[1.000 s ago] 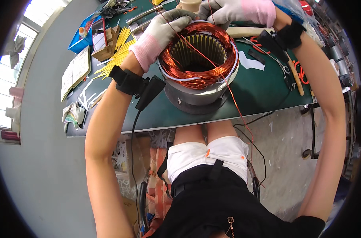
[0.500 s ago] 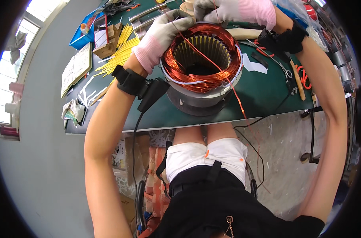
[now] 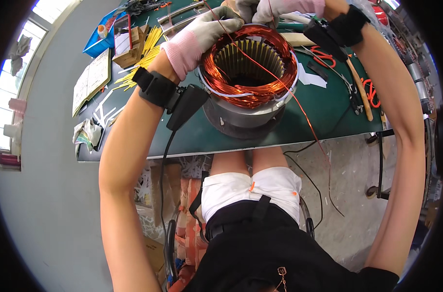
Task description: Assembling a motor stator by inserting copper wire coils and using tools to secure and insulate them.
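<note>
A stator (image 3: 249, 116), a grey ring packed with copper windings (image 3: 286, 48), stands upright on a dark round base (image 3: 241, 131) at the bench's near edge. My gloved left hand (image 3: 215, 30) rests at the windings' far left side, fingers bent and pressed together; what they pinch is hidden. Just beyond the far rim, my gloved right hand (image 3: 269, 10) is partly cut off by the picture's top, its fingers closed on something I cannot make out. One loose copper wire (image 3: 302, 109) crosses over the stator's opening and hangs off the bench toward the floor.
Yellow strips (image 3: 151, 51), an open notebook (image 3: 92, 82) and a blue bin (image 3: 101, 41) lie to the left. Scissors (image 3: 350, 87), red-handled pliers (image 3: 323, 57), a wooden-handled tool (image 3: 360, 90) and white paper pieces (image 3: 311, 78) lie right of the stator on the green bench (image 3: 323, 117).
My right hand has moved slightly up and left, further out at the picture's top. The loose wire's hanging end has swung to the right. My left hand stays by the windings.
</note>
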A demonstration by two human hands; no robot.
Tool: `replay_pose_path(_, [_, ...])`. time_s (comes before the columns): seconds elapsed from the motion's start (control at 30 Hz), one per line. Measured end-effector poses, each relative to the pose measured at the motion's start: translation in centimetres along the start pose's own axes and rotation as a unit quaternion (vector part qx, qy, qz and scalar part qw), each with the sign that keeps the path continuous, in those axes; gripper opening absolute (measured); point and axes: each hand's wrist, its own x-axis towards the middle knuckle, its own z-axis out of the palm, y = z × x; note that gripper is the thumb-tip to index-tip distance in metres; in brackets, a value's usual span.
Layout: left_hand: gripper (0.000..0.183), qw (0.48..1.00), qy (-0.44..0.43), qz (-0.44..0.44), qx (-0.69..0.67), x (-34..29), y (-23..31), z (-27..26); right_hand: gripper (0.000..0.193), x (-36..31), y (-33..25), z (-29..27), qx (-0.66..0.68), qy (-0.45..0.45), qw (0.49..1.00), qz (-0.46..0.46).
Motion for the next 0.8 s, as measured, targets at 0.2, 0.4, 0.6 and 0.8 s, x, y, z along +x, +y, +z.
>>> replay_pose_path(0.2, [0.027,0.997,0.017,-0.040,-0.059,0.7,-0.8,-0.1,0.020,-0.1,-2.3,0.0,-0.097,0.017,0.994,0.045])
replay_pose_path(0.4, [0.026,0.996,0.054,-0.002,-0.077,-0.4,-0.6,0.3,0.027,-1.6,-0.7,-1.9,-0.103,0.295,0.950,-0.026])
replay_pose_path(0.6, [0.029,0.986,0.161,0.028,0.018,-0.4,-2.9,0.0,0.044,2.4,3.2,-1.5,-0.198,0.311,0.925,-0.086])
replay_pose_path(0.8, [0.024,0.979,0.194,0.047,-0.041,-0.9,-1.5,1.4,0.041,5.1,5.2,4.8,-0.128,0.192,0.972,-0.032])
